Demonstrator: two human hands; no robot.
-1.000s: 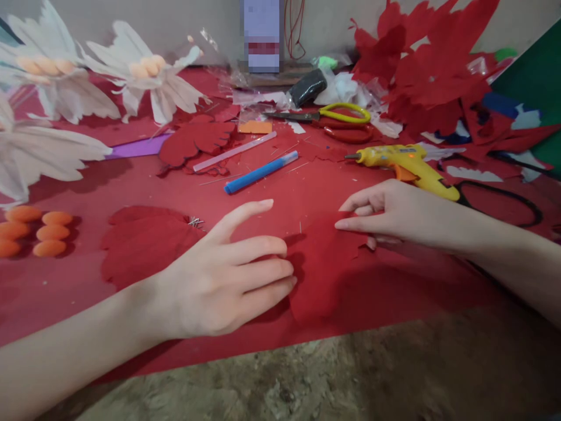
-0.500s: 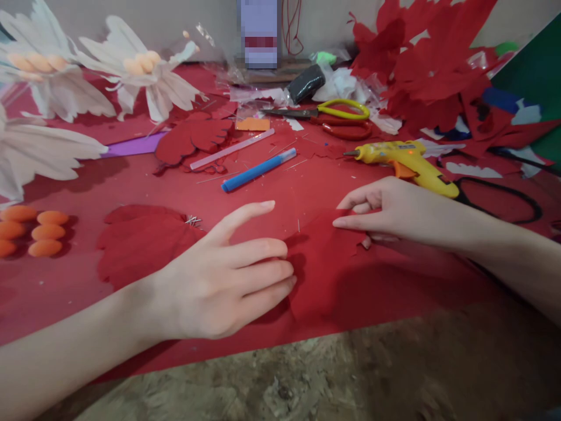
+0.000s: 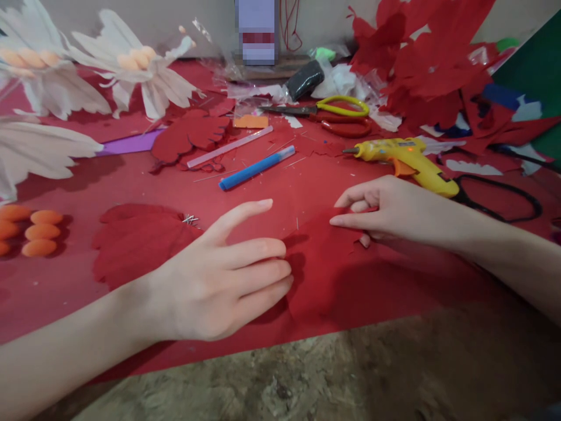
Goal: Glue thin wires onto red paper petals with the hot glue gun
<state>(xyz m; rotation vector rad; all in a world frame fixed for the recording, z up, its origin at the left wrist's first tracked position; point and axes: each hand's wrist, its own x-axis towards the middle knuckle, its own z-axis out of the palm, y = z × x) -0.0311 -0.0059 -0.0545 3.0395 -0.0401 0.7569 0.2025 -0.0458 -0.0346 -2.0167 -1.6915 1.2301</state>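
A dark red paper cut-out (image 3: 324, 269) lies on the red sheet (image 3: 65, 292) near its front edge. My left hand (image 3: 219, 280) rests at the cut-out's left edge. Three fingers press together on it, the index finger points out above, and the thumb is hidden. My right hand (image 3: 390, 210) pinches the cut-out's jagged upper right edge between thumb and index finger. The two hands hold the piece from opposite sides, low over the sheet.
A yellow glue gun (image 3: 407, 161) and black scissors (image 3: 499, 199) lie behind my right hand. Further back are a blue marker (image 3: 256, 168), a clear glue stick (image 3: 230, 147) and yellow-handled scissors (image 3: 337, 107). Red petals (image 3: 135, 242) with pins, orange foam ovals (image 3: 33, 231) and white paper flowers (image 3: 131, 70) are on the left.
Both hands stay on the red cut-out; my right hand has crept slightly left. The view has shifted a little.
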